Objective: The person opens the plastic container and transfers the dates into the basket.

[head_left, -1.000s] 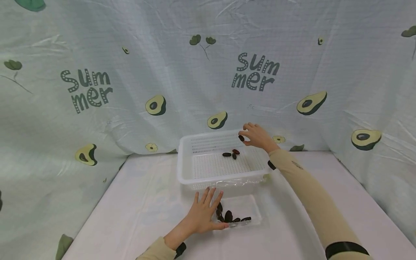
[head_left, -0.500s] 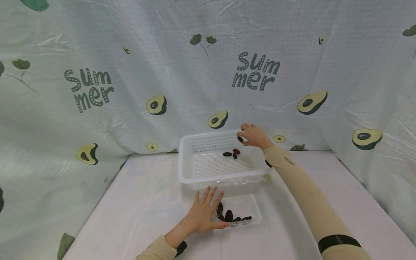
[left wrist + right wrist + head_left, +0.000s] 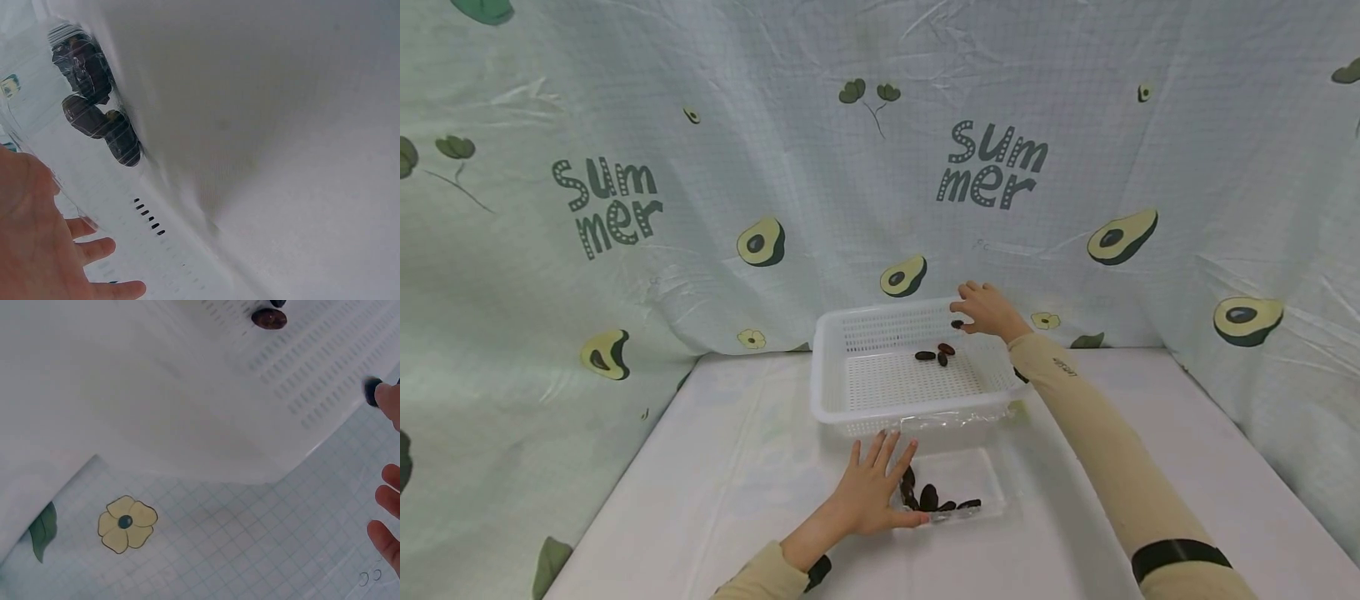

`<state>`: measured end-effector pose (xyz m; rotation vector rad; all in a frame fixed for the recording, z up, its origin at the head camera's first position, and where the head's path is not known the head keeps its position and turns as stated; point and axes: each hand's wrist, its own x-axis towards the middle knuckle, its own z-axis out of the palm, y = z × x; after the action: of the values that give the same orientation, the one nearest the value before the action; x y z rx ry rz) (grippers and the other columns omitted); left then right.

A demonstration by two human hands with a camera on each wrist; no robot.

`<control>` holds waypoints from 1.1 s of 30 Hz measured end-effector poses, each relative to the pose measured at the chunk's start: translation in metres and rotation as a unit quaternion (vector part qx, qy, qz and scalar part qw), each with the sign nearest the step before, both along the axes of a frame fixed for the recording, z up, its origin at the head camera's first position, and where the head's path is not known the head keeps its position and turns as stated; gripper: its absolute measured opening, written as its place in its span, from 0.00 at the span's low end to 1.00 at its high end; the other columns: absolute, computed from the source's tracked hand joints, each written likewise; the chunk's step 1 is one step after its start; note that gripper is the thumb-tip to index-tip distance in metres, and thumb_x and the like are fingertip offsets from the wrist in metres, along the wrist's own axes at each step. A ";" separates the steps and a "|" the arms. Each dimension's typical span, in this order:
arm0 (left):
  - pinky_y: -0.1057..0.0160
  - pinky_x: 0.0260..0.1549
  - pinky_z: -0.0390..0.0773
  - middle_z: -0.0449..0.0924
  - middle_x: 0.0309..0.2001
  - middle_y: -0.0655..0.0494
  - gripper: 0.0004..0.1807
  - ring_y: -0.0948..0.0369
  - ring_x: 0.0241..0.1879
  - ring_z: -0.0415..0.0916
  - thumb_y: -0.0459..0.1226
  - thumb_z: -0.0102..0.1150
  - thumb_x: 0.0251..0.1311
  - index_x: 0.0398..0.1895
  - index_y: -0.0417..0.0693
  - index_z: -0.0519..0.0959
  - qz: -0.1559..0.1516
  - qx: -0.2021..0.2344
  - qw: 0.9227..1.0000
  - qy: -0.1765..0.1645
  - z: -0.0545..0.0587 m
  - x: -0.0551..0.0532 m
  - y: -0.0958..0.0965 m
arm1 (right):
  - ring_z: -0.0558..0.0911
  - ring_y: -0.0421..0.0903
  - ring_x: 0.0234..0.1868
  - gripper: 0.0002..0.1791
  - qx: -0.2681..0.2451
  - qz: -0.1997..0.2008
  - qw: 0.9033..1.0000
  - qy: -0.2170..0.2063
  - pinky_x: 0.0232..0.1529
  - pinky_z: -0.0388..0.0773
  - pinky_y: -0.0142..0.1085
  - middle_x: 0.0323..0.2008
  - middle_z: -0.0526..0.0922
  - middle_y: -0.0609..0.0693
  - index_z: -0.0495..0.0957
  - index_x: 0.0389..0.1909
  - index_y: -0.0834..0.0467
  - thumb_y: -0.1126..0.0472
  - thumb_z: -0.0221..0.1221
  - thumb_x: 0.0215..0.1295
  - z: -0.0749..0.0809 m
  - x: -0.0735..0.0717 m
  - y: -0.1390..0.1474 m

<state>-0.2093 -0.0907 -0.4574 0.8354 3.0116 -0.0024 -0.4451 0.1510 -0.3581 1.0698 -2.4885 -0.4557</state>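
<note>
My right hand (image 3: 991, 313) pinches a dark date (image 3: 957, 324) between thumb and finger, over the back right of a white slotted basket (image 3: 817, 367). In the right wrist view, this date (image 3: 373, 391) looks blurred at the tip of the thumb (image 3: 389, 400). Three more dates lie together on the basket floor, among them a reddish-brown date (image 3: 946, 349). My left hand (image 3: 868, 496), fingers spread, rests on the left side of a clear plastic box (image 3: 973, 471). Several dark dates (image 3: 928, 498) are gathered along the box's near and left sides; they look wrinkled in the left wrist view.
Just behind the clear box, the basket stands on a table with a white cover (image 3: 737, 467). Crinkled clear plastic (image 3: 955, 418) lies along the basket's front edge. A printed curtain (image 3: 820, 167) hangs close behind the basket and along both sides of the table.
My right hand has shifted slightly left over the basket, and the date it pinches has tilted to lie flatter. My left hand stays in place on the box.
</note>
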 end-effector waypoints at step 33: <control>0.37 0.59 0.49 0.43 0.70 0.44 0.53 0.46 0.69 0.40 0.73 0.38 0.45 0.70 0.54 0.42 -0.001 0.001 1.000 -0.014 0.000 -0.002 0.000 | 0.72 0.50 0.40 0.14 -0.057 0.089 0.994 -0.001 0.37 0.72 0.42 0.40 0.74 0.55 0.79 0.36 0.52 0.52 0.64 0.49 0.029 0.057 0.036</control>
<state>-0.2118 -0.0909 -0.4573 0.8329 2.9853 0.0112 -0.3881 0.1872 -0.3290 1.2315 -2.3627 -0.2568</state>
